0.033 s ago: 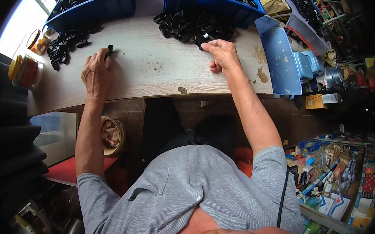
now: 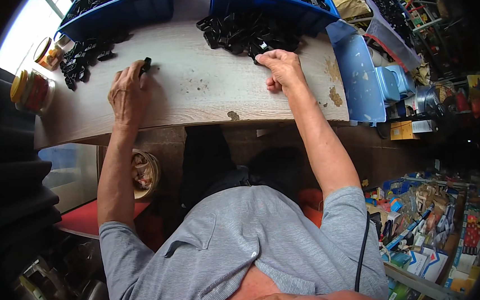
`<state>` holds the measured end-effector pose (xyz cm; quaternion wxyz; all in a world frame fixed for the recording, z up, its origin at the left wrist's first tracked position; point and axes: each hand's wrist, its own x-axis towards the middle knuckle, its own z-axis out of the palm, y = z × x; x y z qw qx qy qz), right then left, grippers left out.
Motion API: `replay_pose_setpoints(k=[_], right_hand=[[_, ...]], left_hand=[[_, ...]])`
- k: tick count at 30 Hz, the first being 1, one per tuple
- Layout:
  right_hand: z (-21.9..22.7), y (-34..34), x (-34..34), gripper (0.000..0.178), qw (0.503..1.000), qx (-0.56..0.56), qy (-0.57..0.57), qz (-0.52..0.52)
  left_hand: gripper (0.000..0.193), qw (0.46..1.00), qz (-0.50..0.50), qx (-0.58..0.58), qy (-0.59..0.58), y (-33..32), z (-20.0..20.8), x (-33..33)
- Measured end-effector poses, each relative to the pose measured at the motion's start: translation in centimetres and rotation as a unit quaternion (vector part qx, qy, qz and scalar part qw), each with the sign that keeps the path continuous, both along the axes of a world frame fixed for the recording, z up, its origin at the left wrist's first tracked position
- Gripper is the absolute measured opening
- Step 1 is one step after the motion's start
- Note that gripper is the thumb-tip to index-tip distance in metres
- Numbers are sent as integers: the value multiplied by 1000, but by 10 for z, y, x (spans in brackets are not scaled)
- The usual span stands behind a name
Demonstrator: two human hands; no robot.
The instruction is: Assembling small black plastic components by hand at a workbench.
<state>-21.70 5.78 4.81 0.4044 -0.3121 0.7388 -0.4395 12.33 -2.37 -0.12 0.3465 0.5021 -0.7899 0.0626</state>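
Note:
My left hand (image 2: 126, 97) is closed on a small black plastic part (image 2: 146, 65), which juts out past the fingertips just over the wooden tabletop (image 2: 191, 106). My right hand (image 2: 284, 69) pinches thumb and forefinger at the front edge of a heap of similar black plastic parts (image 2: 236, 32). Between those fingertips sits one dark piece, mostly hidden by them. To the left of my left hand lies a smaller, looser group of black parts (image 2: 78, 61).
Two blue bins, one at the back left (image 2: 122, 15) and one at the back right (image 2: 273, 3), hold many more black parts. Lidded jars (image 2: 35, 91) stand at the table's left edge. Along the right side is a light blue plastic container (image 2: 358, 73). A bucket (image 2: 146, 174) sits below the table.
My left hand has shifted slightly to the right, carrying its black part along. My right hand has barely moved, still at the heap's front edge.

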Motion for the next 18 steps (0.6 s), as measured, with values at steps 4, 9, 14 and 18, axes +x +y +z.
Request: replay_pose_setpoints(k=[4, 9, 14, 18], right_hand=[[2, -7, 20, 24, 998, 27, 38, 35], [-2, 1, 24, 23, 998, -13, -37, 56], [-5, 6, 19, 30, 995, -68, -37, 70], [-6, -3, 18, 39, 988, -48, 23, 144]], left_hand=[[30, 998, -23, 32, -53, 8, -2, -26], [25, 998, -45, 42, -34, 6, 0, -45], [24, 997, -67, 39, -29, 6, 0, -43], [24, 996, -88, 29, -8, 5, -1, -45]])
